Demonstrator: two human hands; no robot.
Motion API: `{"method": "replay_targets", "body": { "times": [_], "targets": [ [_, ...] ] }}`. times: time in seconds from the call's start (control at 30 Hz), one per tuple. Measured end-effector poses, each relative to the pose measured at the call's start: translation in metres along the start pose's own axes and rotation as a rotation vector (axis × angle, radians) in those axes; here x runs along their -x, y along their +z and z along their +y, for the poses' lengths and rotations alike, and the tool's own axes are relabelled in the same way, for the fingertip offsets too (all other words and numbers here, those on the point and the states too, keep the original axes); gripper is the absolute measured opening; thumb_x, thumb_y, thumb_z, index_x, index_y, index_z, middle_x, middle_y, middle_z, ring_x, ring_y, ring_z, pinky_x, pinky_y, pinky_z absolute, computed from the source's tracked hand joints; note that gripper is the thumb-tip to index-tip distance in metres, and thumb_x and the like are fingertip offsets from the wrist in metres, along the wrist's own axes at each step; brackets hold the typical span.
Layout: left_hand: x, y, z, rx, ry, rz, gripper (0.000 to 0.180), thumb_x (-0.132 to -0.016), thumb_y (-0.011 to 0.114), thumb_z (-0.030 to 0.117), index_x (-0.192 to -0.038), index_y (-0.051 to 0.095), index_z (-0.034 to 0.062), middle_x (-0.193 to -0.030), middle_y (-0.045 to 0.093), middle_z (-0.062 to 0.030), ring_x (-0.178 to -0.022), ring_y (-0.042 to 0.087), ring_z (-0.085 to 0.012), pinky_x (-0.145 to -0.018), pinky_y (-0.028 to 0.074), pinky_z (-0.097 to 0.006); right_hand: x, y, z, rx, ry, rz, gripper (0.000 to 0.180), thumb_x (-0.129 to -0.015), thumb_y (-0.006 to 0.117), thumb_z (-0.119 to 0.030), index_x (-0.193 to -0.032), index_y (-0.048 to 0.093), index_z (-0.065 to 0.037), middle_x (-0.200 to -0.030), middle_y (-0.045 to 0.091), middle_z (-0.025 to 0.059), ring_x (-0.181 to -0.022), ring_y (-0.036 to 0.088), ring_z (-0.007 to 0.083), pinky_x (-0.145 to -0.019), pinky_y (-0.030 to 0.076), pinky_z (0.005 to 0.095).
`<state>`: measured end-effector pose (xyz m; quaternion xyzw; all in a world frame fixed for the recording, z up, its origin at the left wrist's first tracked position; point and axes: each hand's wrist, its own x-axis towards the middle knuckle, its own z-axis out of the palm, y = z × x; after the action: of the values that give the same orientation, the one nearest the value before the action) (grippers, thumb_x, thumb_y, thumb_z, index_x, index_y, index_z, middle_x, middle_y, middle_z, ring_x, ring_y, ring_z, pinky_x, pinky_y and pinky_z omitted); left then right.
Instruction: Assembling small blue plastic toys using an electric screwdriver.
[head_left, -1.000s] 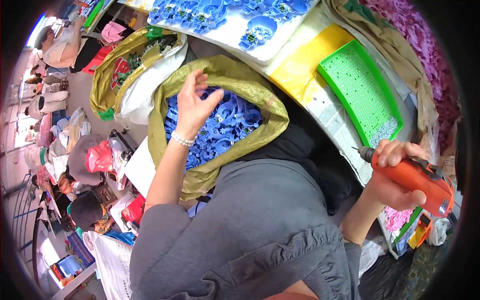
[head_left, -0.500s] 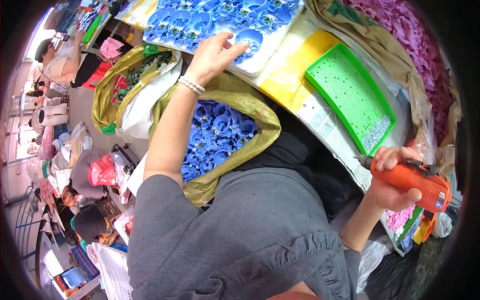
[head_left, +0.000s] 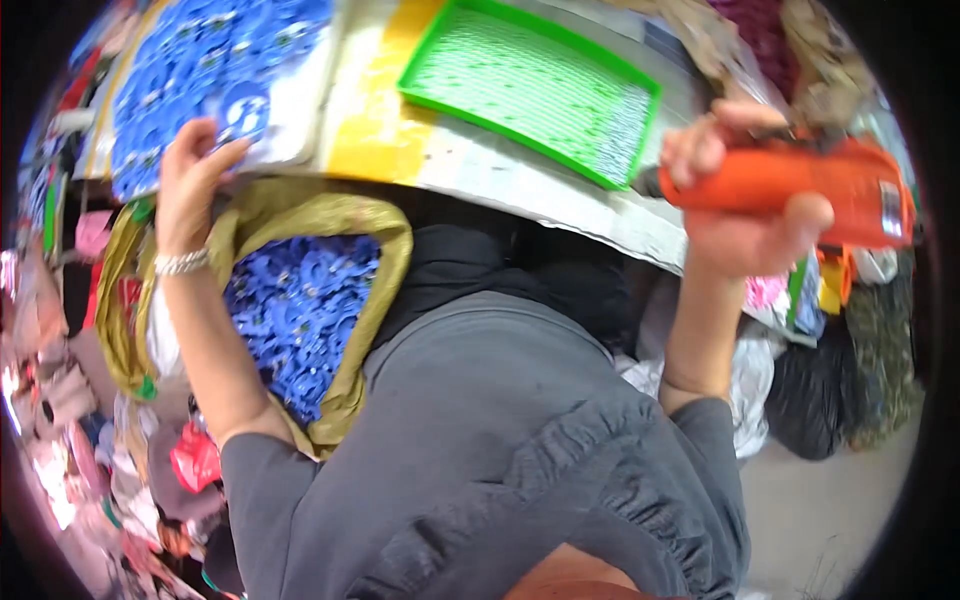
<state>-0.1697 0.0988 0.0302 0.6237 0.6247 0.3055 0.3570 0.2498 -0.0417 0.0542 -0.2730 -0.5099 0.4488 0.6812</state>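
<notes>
My right hand [head_left: 728, 236] is wrapped round an orange electric screwdriver [head_left: 775, 180], held level with its dark tip pointing left, over the right end of the bench. My left hand [head_left: 188, 195], a beaded bracelet on its wrist, is at the front edge of a white board. Its thumb and forefinger are apart, beside a round blue plastic part [head_left: 245, 114]; the blur hides whether they touch it. Many similar blue parts [head_left: 205, 60] cover the board. Between my hands lies a green tray [head_left: 530, 135] with small silvery pieces, like screws, heaped at its right end.
An olive woven sack [head_left: 395, 235] full of blue parts stands against the bench, below my left forearm. Another sack [head_left: 115, 330] is farther left. Yellow tape [head_left: 385, 130] crosses the bench covering [head_left: 480, 190]. A black plastic bag [head_left: 815, 395] sits on the floor at right.
The view has swung, so the bench appears more level and shifted left. My right hand has raised the screwdriver closer to the green tray's right end. The left hand remains by the blue part.
</notes>
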Motion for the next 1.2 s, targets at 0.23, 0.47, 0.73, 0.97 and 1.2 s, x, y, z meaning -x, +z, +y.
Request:
{"method": "replay_targets", "body": {
  "times": [0.23, 0.47, 0.73, 0.97, 1.2],
  "targets": [
    [0.032, 0.018, 0.012, 0.679, -0.065, -0.187, 0.025, -0.084, 0.063, 0.002, -0.106, 0.052, 0.0024, -0.090, 0.061, -0.0049, -0.072, 0.060, -0.0103, -0.062, 0.051, -0.021, -0.016, -0.027, 0.026, 0.162, -0.036, 0.164, 0.081, -0.080, 0.045, -0.072, -0.107, 0.055, 0.004, -0.076, 0.057, 0.0088, -0.066, 0.054, 0.0212, -0.068, 0.044, 0.0372],
    [0.066, 0.071, 0.031, 0.746, -0.166, -0.362, 0.035, -0.080, 0.066, 0.005, -0.112, 0.052, 0.0047, -0.099, 0.061, -0.0052, -0.077, 0.061, -0.0100, -0.065, 0.054, -0.023, -0.020, -0.022, 0.053, 0.202, 0.017, 0.263, 0.070, -0.081, 0.051, -0.066, -0.106, 0.054, 0.000, -0.072, 0.058, 0.0081, -0.060, 0.054, 0.0187, -0.059, 0.045, 0.0314],
    [0.079, 0.115, 0.044, 0.886, -0.295, -0.654, 0.054, -0.072, 0.073, 0.007, -0.120, 0.049, 0.0031, -0.096, 0.064, -0.0094, -0.077, 0.068, -0.0195, -0.059, 0.054, -0.025, -0.038, -0.024, 0.094, -0.574, -0.325, -0.066, 0.054, -0.085, 0.058, -0.053, -0.100, 0.054, -0.001, -0.066, 0.057, 0.0082, -0.050, 0.054, 0.0167, -0.048, 0.047, 0.0271],
    [0.085, 0.134, 0.045, 0.897, -0.355, -0.706, 0.049, -0.072, 0.072, 0.006, -0.117, 0.053, 0.0027, -0.093, 0.064, -0.0070, -0.076, 0.068, -0.0193, -0.059, 0.055, -0.027, -0.020, -0.017, 0.069, 0.184, -0.032, 0.332, 0.055, -0.084, 0.059, -0.053, -0.100, 0.054, -0.001, -0.065, 0.057, 0.0082, -0.050, 0.054, 0.0164, -0.048, 0.047, 0.0267],
    [0.089, 0.142, 0.051, 0.913, -0.354, -0.744, 0.049, -0.074, 0.071, 0.007, -0.119, 0.052, 0.0022, -0.097, 0.065, -0.0109, -0.075, 0.068, -0.0199, -0.060, 0.056, -0.027, -0.020, -0.014, 0.070, 0.160, -0.028, 0.344, 0.054, -0.084, 0.059, -0.053, -0.099, 0.054, -0.001, -0.066, 0.057, 0.0078, -0.050, 0.054, 0.0160, -0.048, 0.046, 0.0264]
  ]
}}
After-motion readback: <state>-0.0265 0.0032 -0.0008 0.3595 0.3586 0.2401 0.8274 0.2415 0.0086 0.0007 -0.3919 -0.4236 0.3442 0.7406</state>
